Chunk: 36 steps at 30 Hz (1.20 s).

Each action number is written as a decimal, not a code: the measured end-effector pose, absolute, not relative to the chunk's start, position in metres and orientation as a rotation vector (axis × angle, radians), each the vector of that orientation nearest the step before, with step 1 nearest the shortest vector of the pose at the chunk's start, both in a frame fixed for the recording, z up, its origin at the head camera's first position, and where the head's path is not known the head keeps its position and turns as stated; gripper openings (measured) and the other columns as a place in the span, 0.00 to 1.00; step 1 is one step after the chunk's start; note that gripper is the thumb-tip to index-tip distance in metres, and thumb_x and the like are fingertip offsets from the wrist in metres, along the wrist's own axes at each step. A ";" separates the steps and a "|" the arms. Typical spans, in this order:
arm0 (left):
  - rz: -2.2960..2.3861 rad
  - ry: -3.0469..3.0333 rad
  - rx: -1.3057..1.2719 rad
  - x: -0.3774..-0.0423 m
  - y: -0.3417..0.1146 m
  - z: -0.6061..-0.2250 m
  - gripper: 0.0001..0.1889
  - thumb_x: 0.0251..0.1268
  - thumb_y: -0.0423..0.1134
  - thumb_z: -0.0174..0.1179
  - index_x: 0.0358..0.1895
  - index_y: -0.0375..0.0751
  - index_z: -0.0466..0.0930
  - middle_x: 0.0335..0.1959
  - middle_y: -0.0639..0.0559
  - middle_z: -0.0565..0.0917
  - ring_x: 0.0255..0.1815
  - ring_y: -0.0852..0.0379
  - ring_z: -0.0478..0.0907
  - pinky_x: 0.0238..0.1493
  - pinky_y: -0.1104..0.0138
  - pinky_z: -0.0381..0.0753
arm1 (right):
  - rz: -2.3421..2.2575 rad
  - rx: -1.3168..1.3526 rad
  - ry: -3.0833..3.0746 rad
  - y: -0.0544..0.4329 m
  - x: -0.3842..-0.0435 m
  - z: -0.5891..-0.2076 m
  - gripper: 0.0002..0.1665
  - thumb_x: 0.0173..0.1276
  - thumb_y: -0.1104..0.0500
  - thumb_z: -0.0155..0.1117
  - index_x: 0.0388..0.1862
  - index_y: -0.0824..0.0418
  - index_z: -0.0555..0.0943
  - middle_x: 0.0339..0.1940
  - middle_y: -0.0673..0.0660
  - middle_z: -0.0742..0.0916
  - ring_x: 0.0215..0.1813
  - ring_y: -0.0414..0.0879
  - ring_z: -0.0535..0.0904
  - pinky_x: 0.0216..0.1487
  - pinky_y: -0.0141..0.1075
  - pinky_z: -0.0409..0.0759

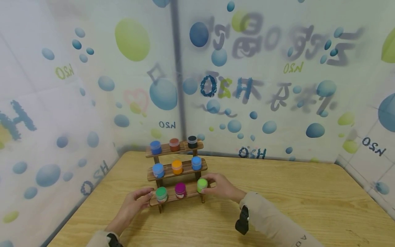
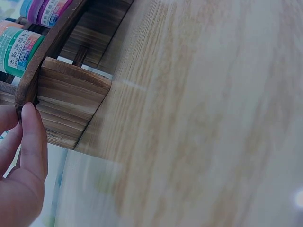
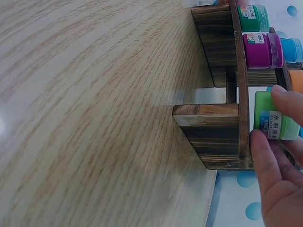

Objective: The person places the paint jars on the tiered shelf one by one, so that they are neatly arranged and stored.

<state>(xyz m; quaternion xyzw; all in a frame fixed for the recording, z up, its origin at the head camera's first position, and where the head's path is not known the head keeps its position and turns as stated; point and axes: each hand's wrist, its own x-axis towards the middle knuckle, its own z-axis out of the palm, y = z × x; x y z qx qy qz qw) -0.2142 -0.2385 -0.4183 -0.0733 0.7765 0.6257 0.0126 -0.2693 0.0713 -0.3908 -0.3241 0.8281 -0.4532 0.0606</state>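
A wooden three-step display rack (image 1: 169,175) stands on the table, with small paint jars along its steps. At the left end of the lowest step, my left hand (image 1: 137,201) pinches the board; in the left wrist view the thumb and fingers (image 2: 33,142) meet at its tip. My right hand (image 1: 224,187) holds a light green paint jar (image 1: 202,185) at the right end of that step. A narrow gap shows between this jar (image 3: 270,118) and the board in the right wrist view. Beside it are a purple jar (image 1: 180,189) and a green jar (image 1: 161,194).
On the middle step are two blue jars, one at the left (image 1: 158,170), and an orange jar (image 1: 177,167). The top step bears a dark blue jar (image 1: 155,147), a brown jar (image 1: 174,144) and a black jar (image 1: 192,141). A printed curtain (image 1: 262,103) hangs behind the table (image 1: 277,192).
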 end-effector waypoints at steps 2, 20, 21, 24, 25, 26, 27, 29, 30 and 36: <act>1.947 2.421 -0.232 -0.214 -0.238 -0.418 0.20 0.60 0.40 0.56 0.52 0.29 0.72 0.52 0.40 0.73 0.40 0.57 0.74 0.37 0.67 0.78 | -1.363 -0.975 2.511 0.070 -0.268 -0.390 0.22 0.56 0.62 0.65 0.49 0.68 0.75 0.40 0.56 0.81 0.43 0.50 0.75 0.43 0.43 0.75; 1.957 2.404 -0.244 -0.215 -0.238 -0.418 0.21 0.60 0.40 0.56 0.52 0.30 0.72 0.52 0.41 0.73 0.39 0.57 0.75 0.36 0.66 0.79 | -1.364 -0.934 2.495 0.068 -0.268 -0.390 0.23 0.54 0.62 0.66 0.49 0.67 0.75 0.41 0.56 0.80 0.43 0.49 0.74 0.40 0.36 0.77; 1.959 2.404 -0.240 -0.215 -0.238 -0.419 0.21 0.60 0.40 0.56 0.52 0.30 0.72 0.52 0.41 0.73 0.39 0.57 0.75 0.36 0.66 0.79 | -1.361 -0.936 2.499 0.068 -0.268 -0.390 0.23 0.54 0.62 0.66 0.49 0.67 0.75 0.41 0.56 0.80 0.43 0.49 0.74 0.40 0.36 0.77; 1.961 2.405 -0.226 -0.214 -0.238 -0.419 0.21 0.60 0.41 0.57 0.53 0.30 0.72 0.52 0.41 0.73 0.39 0.56 0.75 0.36 0.66 0.78 | -1.353 -0.947 2.503 0.067 -0.268 -0.390 0.22 0.54 0.62 0.67 0.48 0.66 0.75 0.41 0.56 0.80 0.43 0.49 0.74 0.42 0.39 0.76; 1.961 2.406 -0.222 -0.214 -0.238 -0.419 0.21 0.60 0.41 0.57 0.53 0.30 0.72 0.52 0.41 0.73 0.40 0.56 0.74 0.36 0.66 0.78 | -1.347 -0.947 2.509 0.067 -0.268 -0.390 0.22 0.54 0.62 0.67 0.48 0.66 0.76 0.41 0.55 0.80 0.43 0.48 0.74 0.42 0.39 0.76; 1.959 2.408 -0.218 -0.214 -0.238 -0.418 0.21 0.60 0.41 0.56 0.53 0.29 0.72 0.52 0.41 0.73 0.40 0.56 0.74 0.36 0.67 0.78 | -1.339 -0.947 2.515 0.066 -0.268 -0.390 0.22 0.54 0.61 0.67 0.48 0.65 0.76 0.41 0.55 0.80 0.43 0.48 0.74 0.43 0.39 0.75; 1.959 2.409 -0.214 -0.214 -0.238 -0.418 0.21 0.60 0.41 0.57 0.53 0.29 0.72 0.52 0.41 0.73 0.40 0.56 0.74 0.36 0.67 0.78 | -1.334 -0.946 2.519 0.066 -0.268 -0.390 0.22 0.54 0.61 0.67 0.48 0.65 0.76 0.41 0.55 0.80 0.43 0.47 0.74 0.43 0.39 0.75; 1.958 2.409 -0.212 -0.213 -0.238 -0.418 0.22 0.60 0.41 0.57 0.53 0.29 0.72 0.52 0.41 0.73 0.40 0.56 0.74 0.36 0.67 0.78 | -1.323 -0.938 2.526 0.066 -0.269 -0.391 0.22 0.54 0.61 0.67 0.48 0.65 0.76 0.40 0.54 0.80 0.42 0.47 0.74 0.43 0.39 0.75; 1.957 2.408 -0.208 -0.213 -0.238 -0.418 0.22 0.60 0.41 0.57 0.53 0.29 0.72 0.51 0.41 0.73 0.40 0.56 0.74 0.36 0.67 0.78 | -1.319 -0.931 2.530 0.066 -0.269 -0.391 0.22 0.54 0.61 0.67 0.48 0.64 0.76 0.40 0.54 0.80 0.42 0.46 0.74 0.43 0.38 0.74; 1.958 2.403 -0.198 -0.213 -0.238 -0.417 0.22 0.60 0.41 0.56 0.53 0.28 0.71 0.51 0.42 0.74 0.39 0.57 0.74 0.36 0.67 0.78 | -1.338 -0.932 2.513 0.065 -0.269 -0.390 0.21 0.54 0.62 0.67 0.47 0.65 0.76 0.39 0.54 0.80 0.42 0.47 0.74 0.42 0.38 0.75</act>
